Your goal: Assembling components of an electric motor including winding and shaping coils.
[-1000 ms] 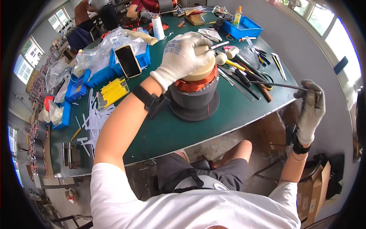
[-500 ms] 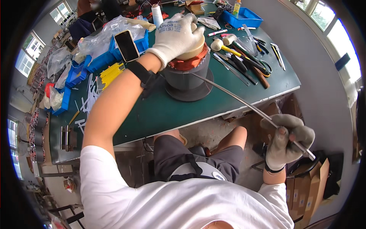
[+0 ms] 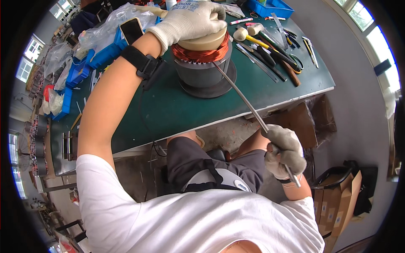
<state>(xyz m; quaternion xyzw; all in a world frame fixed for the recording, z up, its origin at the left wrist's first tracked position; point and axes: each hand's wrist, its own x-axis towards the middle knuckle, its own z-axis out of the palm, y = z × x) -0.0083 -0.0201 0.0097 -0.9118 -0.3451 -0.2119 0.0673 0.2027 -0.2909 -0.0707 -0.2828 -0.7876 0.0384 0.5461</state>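
A grey cylindrical motor stator (image 3: 198, 75) stands upright on the green workbench, on a dark round base (image 3: 215, 91). Bundled copper windings (image 3: 200, 55) ring its top. Over them sits a cream round block (image 3: 202, 44). My gloved left hand (image 3: 190, 22) lies on this block, fingers curled over it; their far tips are partly hidden. A long thin metal rod (image 3: 241, 96) runs from the windings' lower edge down to my gloved right hand (image 3: 284, 152). That hand is closed around the rod near its lower end, which pokes out below the fist.
To the right lie mallets (image 3: 241, 34), a steel ruler (image 3: 257, 63) and pliers (image 3: 291, 40). Blue bins (image 3: 105, 55), plastic bags and a phone (image 3: 131, 30) crowd the left. Cardboard boxes (image 3: 333, 206) stand on the floor at right. The bench's front edge (image 3: 228, 120) crosses above my knees.
My right hand has moved left with the rod, which now slopes more steeply. Its tip stays at the windings. My left hand remains on the block. The whole view has shifted slightly.
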